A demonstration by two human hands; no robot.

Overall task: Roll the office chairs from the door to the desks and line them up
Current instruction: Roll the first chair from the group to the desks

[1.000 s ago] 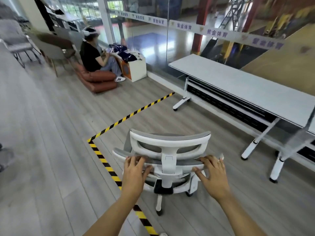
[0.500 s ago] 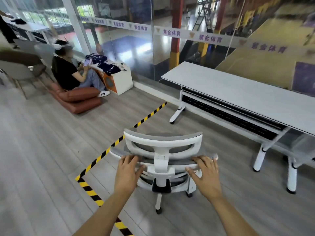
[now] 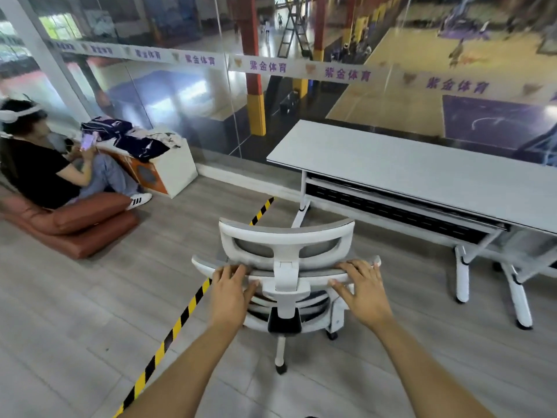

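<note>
A white office chair (image 3: 286, 279) with grey mesh is seen from behind at the lower centre of the frame, standing on the grey plank floor (image 3: 75, 327). Its curved headrest sits above the wider top edge of the backrest, and a castor is visible under the central post.

The left hand (image 3: 230, 292) is laid on the top edge of the backrest left of the white spine, with the fingers curled over the edge and the thumb stretched toward the spine. The right hand (image 3: 361, 292) is placed on the same edge to the right of the spine, its fingers bent over the rim and slightly spread, the thumb pointed inward. The chair back is thus held by both hands.

A strip of yellow-and-black tape (image 3: 180, 318) is run diagonally across the floor, passing beneath the chair. A long white desk (image 3: 422, 173) on white legs is set at the right of the frame, near the chair but apart from it, along a glass wall (image 3: 180, 95).

At the upper left, a seated person (image 3: 45, 164) in a black shirt is found on a brown cushion (image 3: 75, 227), beside a white box (image 3: 177, 170) piled with dark clothes.
</note>
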